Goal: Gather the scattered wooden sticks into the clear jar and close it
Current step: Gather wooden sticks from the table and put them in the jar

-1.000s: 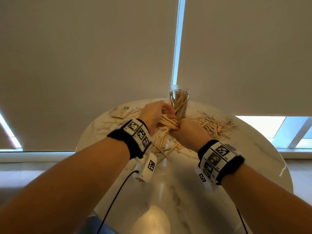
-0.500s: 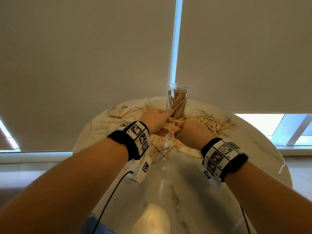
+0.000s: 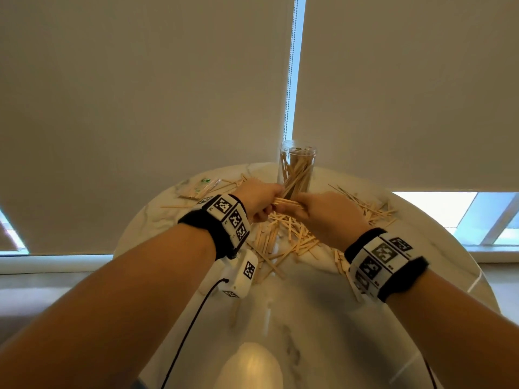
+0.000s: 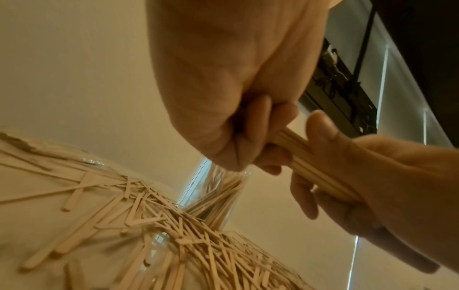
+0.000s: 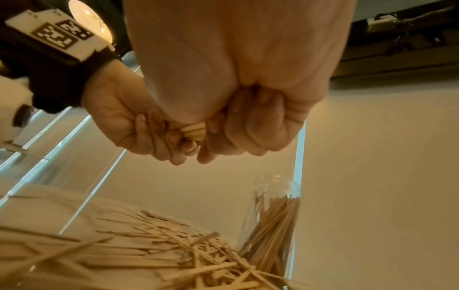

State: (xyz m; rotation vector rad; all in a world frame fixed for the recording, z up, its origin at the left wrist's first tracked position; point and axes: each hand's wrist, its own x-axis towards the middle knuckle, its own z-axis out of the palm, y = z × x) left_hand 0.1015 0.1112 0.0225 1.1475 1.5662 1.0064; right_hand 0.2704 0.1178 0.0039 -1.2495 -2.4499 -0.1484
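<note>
Wooden sticks (image 3: 286,204) bundled at centre frame, gripped by left hand (image 3: 259,202) and right hand (image 3: 327,213); next, likely upending them into the open jar (image 3: 297,169).

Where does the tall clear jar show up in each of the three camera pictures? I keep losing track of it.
Head view: the clear jar stands upright at the table's far edge, just beyond both hands.
Left wrist view: the jar is at centre, tilted in the picture, below the left hand.
Right wrist view: the jar stands at lower right, mouth open.
Shared landmark: the bright window slit between the blinds, right behind the jar.
</note>
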